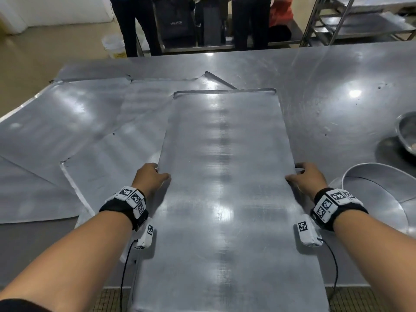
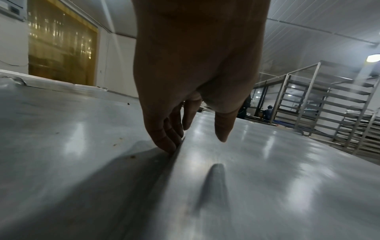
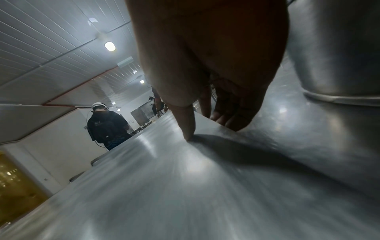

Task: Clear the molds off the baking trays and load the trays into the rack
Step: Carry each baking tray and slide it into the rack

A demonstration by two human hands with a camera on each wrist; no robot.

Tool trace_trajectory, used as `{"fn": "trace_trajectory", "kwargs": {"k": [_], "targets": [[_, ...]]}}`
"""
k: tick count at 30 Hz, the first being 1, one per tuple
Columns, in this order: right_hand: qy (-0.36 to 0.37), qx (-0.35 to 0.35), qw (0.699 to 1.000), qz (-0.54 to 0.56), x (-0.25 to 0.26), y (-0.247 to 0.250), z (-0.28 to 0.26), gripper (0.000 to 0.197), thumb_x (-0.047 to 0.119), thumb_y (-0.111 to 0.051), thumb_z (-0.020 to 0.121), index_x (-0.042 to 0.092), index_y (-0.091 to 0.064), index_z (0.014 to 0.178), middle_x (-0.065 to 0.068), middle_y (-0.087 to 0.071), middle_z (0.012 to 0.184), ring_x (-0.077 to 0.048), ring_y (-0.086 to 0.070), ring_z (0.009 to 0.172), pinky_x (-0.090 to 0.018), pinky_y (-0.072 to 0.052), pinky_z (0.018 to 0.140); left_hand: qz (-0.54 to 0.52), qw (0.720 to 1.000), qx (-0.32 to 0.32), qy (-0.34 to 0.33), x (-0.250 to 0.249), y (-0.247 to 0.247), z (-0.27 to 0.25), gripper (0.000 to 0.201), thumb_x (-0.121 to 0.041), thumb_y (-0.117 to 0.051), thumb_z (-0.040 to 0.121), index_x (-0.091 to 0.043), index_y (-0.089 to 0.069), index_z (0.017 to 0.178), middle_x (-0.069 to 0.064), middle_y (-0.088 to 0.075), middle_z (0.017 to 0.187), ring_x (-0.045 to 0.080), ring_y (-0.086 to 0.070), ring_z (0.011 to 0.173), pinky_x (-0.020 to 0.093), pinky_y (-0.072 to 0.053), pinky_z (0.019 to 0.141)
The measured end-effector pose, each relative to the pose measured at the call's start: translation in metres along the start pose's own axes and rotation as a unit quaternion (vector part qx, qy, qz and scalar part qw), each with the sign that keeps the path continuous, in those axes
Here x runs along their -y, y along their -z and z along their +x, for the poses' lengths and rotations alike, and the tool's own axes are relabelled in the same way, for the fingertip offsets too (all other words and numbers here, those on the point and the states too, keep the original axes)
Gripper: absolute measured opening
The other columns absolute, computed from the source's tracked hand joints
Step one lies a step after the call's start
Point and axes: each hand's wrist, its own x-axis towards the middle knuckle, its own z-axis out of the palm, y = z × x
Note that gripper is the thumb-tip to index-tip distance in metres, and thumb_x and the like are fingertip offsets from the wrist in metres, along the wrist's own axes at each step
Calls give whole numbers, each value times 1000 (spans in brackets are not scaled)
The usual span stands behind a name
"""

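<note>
A long bare metal baking tray (image 1: 225, 176) lies lengthwise in front of me, its near end past the table's edge. My left hand (image 1: 153, 176) grips its left rim, thumb on top and fingers curled under the edge (image 2: 170, 142). My right hand (image 1: 304, 176) grips the right rim the same way, thumb (image 3: 188, 129) pressed on the tray's top. No molds lie on this tray (image 2: 267, 178). Several other empty trays (image 1: 67, 122) lie overlapping on the table to the left. A steel rack (image 2: 329, 113) stands beyond the table in the left wrist view.
Two metal bowls (image 1: 382, 194) (image 1: 407, 131) sit on the steel table (image 1: 326, 75) at the right, close to my right hand. People stand behind the table's far edge (image 1: 135, 25). A shelving unit (image 1: 360, 23) is at the back right and a white bucket (image 1: 113, 46) on the floor.
</note>
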Motion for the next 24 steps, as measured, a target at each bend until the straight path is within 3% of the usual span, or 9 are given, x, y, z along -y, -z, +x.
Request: {"fn": "trace_trajectory", "kwargs": {"k": [3,6,9,11,13,14,16,19,24], "targets": [[-4,-3,1000,-25,-16,-1,-30,54,19,-79,82,9,-60,132,-12,-68,122,-29,-64,111,-30,-44,87,22,1000,12,-16,17,2,-20,31,-30,-74,84,-2,-67,96,12,-71,90,29,-66,85,35,-52,74],[-3,-10,998,-60,-33,-2,-65,47,21,-78,80,11,-66,124,-11,-71,117,-30,-65,107,-30,-45,87,51,998,26,-40,30,6,-43,31,-31,-74,84,-3,-65,95,13,-69,92,34,-65,94,39,-51,79],[0,-23,996,-81,-47,-6,-104,45,15,-78,80,5,-66,122,-15,-70,115,-32,-64,107,-30,-43,86,80,993,42,-79,41,7,-69,55,-32,-73,86,-6,-59,132,15,-64,128,33,-59,120,36,-46,97],[8,-38,994,-99,-59,-10,-132,47,21,-78,78,3,-65,120,-17,-67,116,-34,-62,109,-33,-44,87,77,989,50,-117,47,7,-93,63,-32,-72,88,-10,-51,144,12,-58,140,28,-55,127,34,-43,104],[23,-41,991,-126,-66,-16,-162,47,29,-78,73,0,-65,108,-17,-65,110,-36,-61,104,-34,-45,81,76,983,59,-159,54,5,-119,59,-33,-70,89,-13,-54,141,9,-59,138,25,-57,124,33,-44,100],[33,-44,989,-135,-70,-20,-176,48,28,-79,73,-2,-65,108,-18,-65,115,-38,-60,107,-35,-46,83,80,978,65,-182,59,4,-132,55,-35,-70,89,-14,-57,138,8,-61,134,24,-58,120,32,-45,97],[50,-37,987,-151,-80,-30,-203,54,32,-79,73,6,-66,119,-21,-59,130,-38,-53,121,-41,-45,100,98,966,87,-224,72,-1,-159,48,-43,-69,88,-18,-62,129,3,-64,123,19,-61,109,32,-48,91],[98,-12,975,-201,-93,-46,-242,55,40,-75,79,21,-63,129,-14,-47,146,-31,-39,137,-43,-32,114,141,945,137,-262,93,-11,-194,42,-56,-66,86,-25,-65,114,-6,-63,106,13,-60,95,33,-52,84],[188,12,961,-201,-100,-68,-296,42,49,-70,85,28,-68,121,-1,-52,140,-22,-41,131,-41,-33,110,193,913,165,-320,119,-27,-238,51,-79,-55,76,-32,-60,96,-15,-55,92,3,-54,81,29,-49,76]]}}
